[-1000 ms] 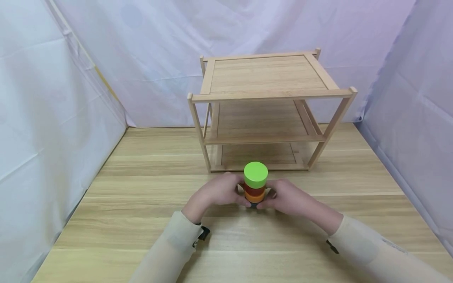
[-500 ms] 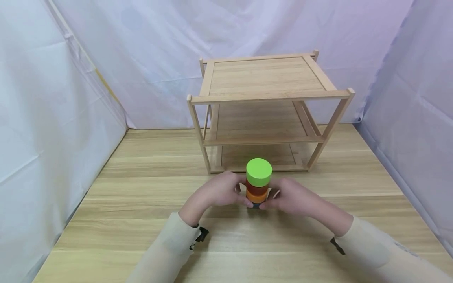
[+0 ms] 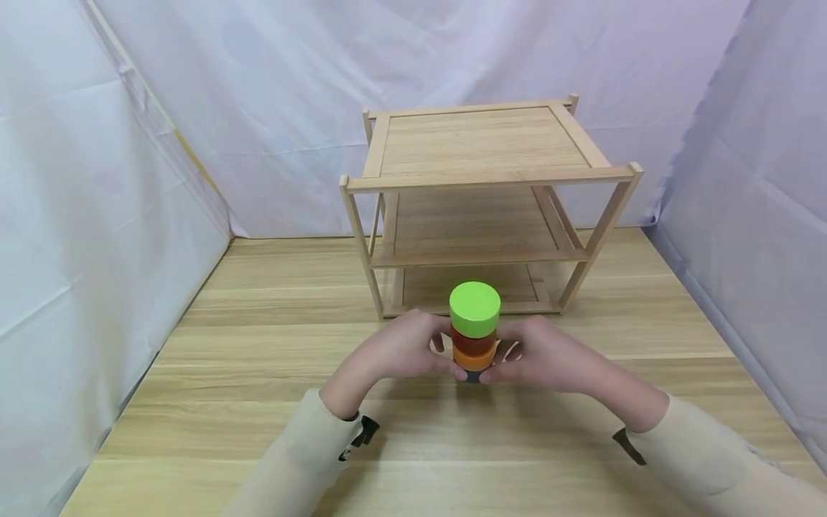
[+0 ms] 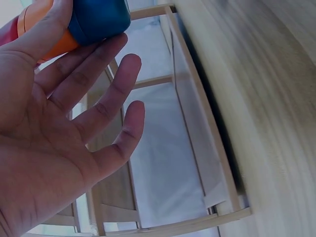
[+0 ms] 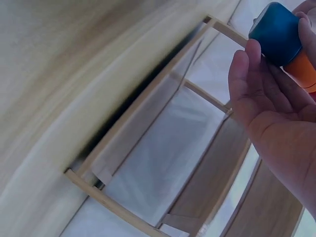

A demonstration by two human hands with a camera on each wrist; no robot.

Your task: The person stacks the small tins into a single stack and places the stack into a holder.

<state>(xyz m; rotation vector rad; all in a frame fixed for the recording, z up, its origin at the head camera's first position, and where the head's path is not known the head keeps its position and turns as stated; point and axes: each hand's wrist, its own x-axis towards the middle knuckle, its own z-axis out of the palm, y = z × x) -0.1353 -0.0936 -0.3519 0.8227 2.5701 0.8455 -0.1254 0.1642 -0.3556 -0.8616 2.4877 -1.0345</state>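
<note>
A stack of coloured pieces [image 3: 474, 345] stands upright between my two hands, just in front of the shelf. From the top down it has a wide bright green disc, a dark red band, an orange band and a dark blue base. My left hand [image 3: 410, 346] grips its left side, thumb low near the base. On the other side my right hand [image 3: 545, 353] holds it with thumb and fingers. In the left wrist view, the blue base [image 4: 98, 20] sits in front of the fingertips, the lower fingers spread off it. The right wrist view shows the blue base [image 5: 276, 34] pinched and raised off the table.
Right behind the stack stands a three-tier wooden shelf [image 3: 484, 143] on the wood-grain table [image 3: 258, 345]. White cloth [image 3: 278, 86] hangs behind it and along both sides.
The stack has risen toward the head camera and shifted slightly right, with both hands still holding it. My right forearm has moved a little to the right.
</note>
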